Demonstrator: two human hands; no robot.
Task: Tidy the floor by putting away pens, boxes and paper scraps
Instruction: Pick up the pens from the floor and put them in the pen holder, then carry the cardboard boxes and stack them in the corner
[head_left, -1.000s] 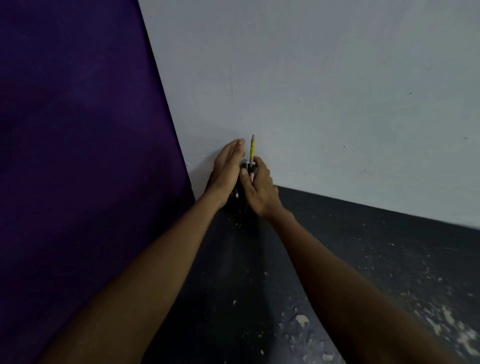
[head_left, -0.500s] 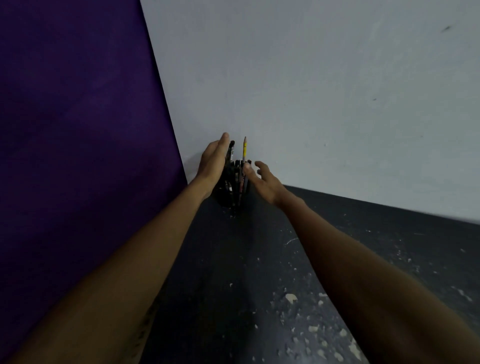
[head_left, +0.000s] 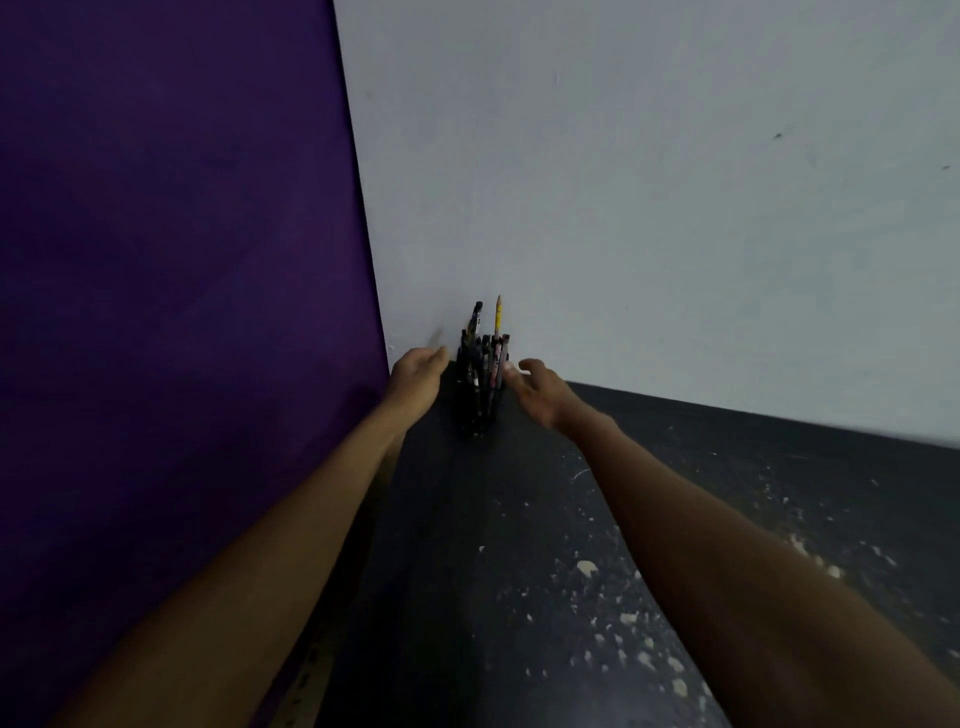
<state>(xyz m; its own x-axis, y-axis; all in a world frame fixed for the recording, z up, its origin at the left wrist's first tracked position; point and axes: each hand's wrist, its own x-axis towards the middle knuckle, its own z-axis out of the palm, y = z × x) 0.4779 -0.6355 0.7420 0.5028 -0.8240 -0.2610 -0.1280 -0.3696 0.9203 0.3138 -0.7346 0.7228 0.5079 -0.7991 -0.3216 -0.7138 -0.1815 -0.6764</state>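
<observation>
I counted one holder (head_left: 480, 402), pens (head_left: 485, 356) in it too bunched to number, one yellow pencil (head_left: 498, 317), one left hand (head_left: 415, 375), one right hand (head_left: 540, 391), and pale scraps (head_left: 587, 567) on the floor (head_left: 457, 571) too many to count.

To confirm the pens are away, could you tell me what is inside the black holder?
Several dark pens and one taller yellow pencil stand upright in the black holder. Their lower ends and the holder's bottom are too dark to make out.
</observation>
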